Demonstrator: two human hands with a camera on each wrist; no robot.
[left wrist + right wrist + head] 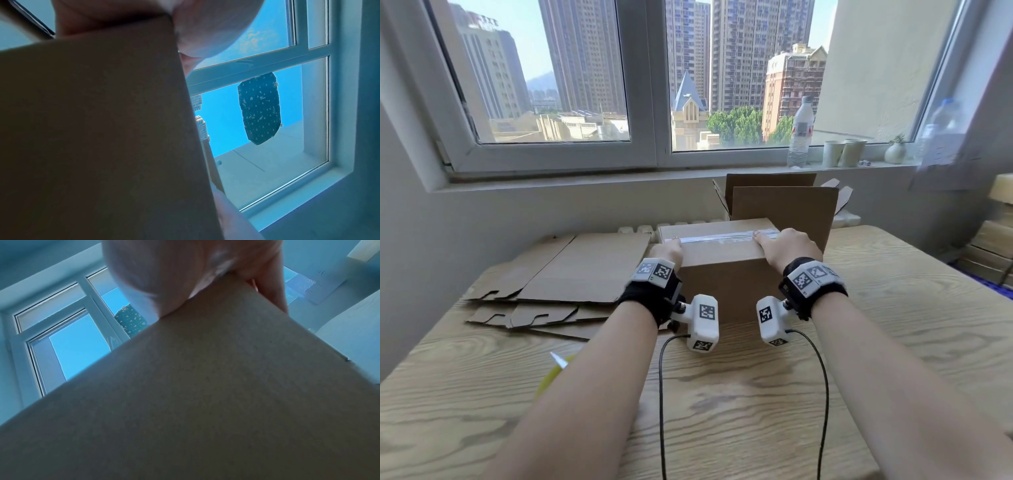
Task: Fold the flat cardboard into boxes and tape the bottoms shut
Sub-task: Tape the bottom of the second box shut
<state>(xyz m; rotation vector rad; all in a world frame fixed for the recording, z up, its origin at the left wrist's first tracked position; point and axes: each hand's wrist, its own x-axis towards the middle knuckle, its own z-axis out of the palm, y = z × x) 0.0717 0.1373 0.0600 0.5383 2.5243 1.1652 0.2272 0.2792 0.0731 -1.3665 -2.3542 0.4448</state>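
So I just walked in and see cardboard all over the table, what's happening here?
A person is making boxes. Both hands are on a folded box standing on the table: the left hand and right hand press along the tape strip across its upward face. Flat cardboard sheets lie to the left, and an open box stands behind.

Boxes and flat cardboard on a tabletop (893, 308).
Taped box (726, 270) centre; flat cardboard (571, 270) left; open box (784, 205) behind it.
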